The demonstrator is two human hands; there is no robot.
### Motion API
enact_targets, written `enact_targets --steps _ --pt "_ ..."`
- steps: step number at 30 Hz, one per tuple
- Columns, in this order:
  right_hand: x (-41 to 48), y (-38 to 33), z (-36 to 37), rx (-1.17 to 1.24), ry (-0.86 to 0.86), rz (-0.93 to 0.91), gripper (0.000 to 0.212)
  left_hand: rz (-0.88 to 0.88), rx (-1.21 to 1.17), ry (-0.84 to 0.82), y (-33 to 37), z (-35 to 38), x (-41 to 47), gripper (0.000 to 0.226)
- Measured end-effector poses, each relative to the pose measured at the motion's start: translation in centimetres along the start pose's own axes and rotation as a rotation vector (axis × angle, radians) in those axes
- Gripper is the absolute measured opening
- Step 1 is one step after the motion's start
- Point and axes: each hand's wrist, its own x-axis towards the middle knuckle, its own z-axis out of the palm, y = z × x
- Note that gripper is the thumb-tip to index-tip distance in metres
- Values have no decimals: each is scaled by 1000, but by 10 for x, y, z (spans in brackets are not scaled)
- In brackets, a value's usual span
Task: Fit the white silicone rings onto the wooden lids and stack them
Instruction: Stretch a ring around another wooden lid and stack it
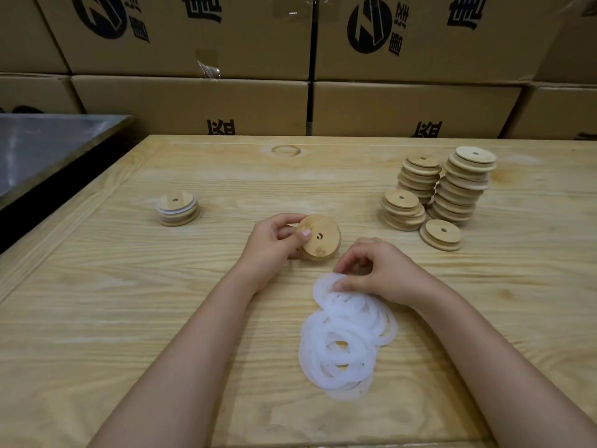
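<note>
My left hand (274, 244) grips a round wooden lid (321, 239) with a small centre hole, tilted up just above the table. To its right, my right hand (374, 270) pinches the top white silicone ring at the far end of a loose pile of white rings (342, 337) lying near me. A short stack of lids with white rings fitted (177, 208) stands at the left. Several stacks of bare wooden lids (452, 189) stand at the right, with a single lid (441, 234) in front of them.
The work surface is a pale wooden table (161, 302). A dark grey metal surface (42, 147) adjoins it at the far left. Printed cardboard boxes (290, 59) form a wall behind the table.
</note>
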Motion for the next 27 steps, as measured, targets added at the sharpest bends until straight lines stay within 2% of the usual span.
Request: enact_targets --steps 7,14,20,23,27 --pt "0 3 7 78 51 -5 10 3 -2 -32 -1 -1 1 25" --pt "1 1 5 385 92 26 13 10 -24 -63 -1 -2 1 20" --pt "4 -2 4 535 287 -11 10 32 -60 -124 2 -1 -4 19" --pt "8 -5 8 507 406 -44 15 32 -82 -127 4 0 -5 23" --pt "12 -5 13 533 456 -19 16 60 -65 -176 5 1 -8 29"
